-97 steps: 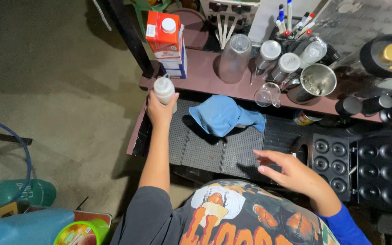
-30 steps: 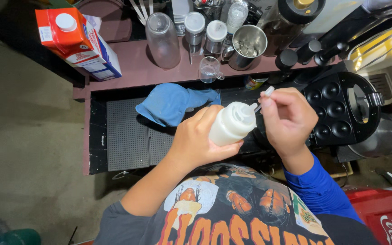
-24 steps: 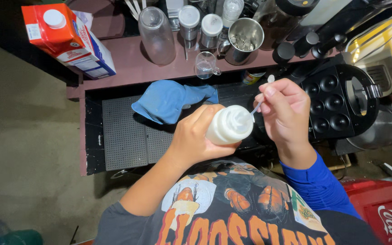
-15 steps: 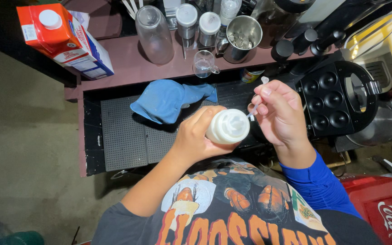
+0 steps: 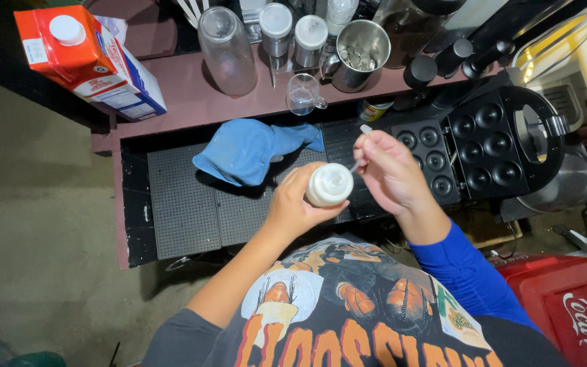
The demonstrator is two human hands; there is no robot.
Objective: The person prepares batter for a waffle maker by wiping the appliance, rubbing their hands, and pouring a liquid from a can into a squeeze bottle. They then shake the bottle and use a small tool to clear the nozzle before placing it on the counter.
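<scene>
1. The left hand [image 5: 292, 207] is closed around a white squeeze bottle [image 5: 329, 184], fingers wrapped about its body, holding it above the black worktop [image 5: 185, 204] with its capped end toward the camera.
2. The right hand [image 5: 392, 173] sits just to the right of the bottle, its fingers pinched together on a small white cap [image 5: 365, 129] that sticks up past the fingertips. A thin white nozzle tip shows between this hand and the bottle; I cannot tell whether the fingers touch it.
3. The two hands are close together, nearly touching at the bottle's top.
4. Just beyond the left hand, a crumpled blue cloth [image 5: 249, 149] lies on the worktop's ribbed black mat.
5. To the right of the right hand is a black mould pan [image 5: 484, 146] with round cups, lid open.
6. Further from both hands, a reddish shelf [image 5: 198, 102] carries an orange and white carton [image 5: 76, 51] at far left, a clear glass bottle [image 5: 225, 47], two capped jars [image 5: 292, 27], a small glass measuring cup [image 5: 304, 95] and a metal pitcher [image 5: 358, 54].
7. A red cooler [image 5: 572, 306] stands below and right of the right hand's blue sleeve [image 5: 467, 272].
</scene>
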